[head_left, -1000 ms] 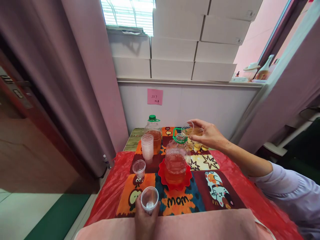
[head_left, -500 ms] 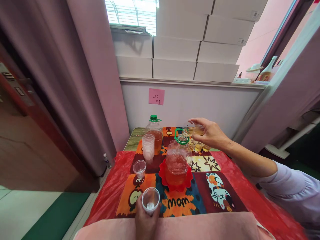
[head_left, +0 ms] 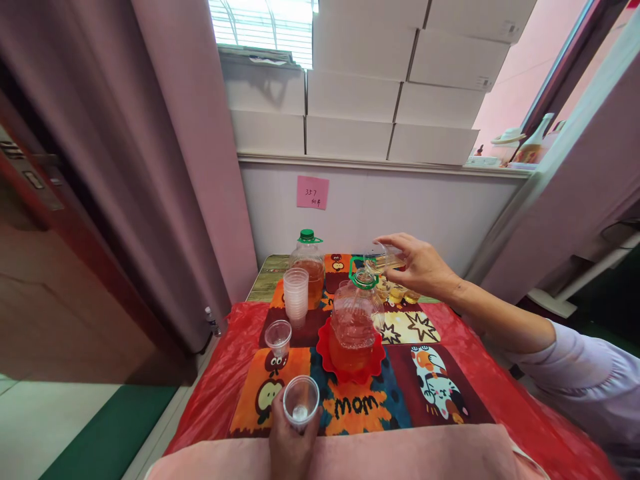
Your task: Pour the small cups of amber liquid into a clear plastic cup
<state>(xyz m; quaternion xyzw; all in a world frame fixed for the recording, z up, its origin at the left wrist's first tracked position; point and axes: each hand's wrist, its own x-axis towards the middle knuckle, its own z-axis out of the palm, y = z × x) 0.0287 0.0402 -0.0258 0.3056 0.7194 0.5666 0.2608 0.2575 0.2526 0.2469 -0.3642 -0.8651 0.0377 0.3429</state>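
Clear cup [head_left: 384,260] tilted in right hand [head_left: 425,267], bulbous jug [head_left: 354,323]

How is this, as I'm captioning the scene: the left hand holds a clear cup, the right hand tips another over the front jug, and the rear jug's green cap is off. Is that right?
No: the green cap is on the rear jug, as the head view shows. The left hand holds a clear cup, and the right hand tips another cup over the front jug.

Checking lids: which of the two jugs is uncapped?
The nearer jug, on the red dish; the jug behind wears a green cap.
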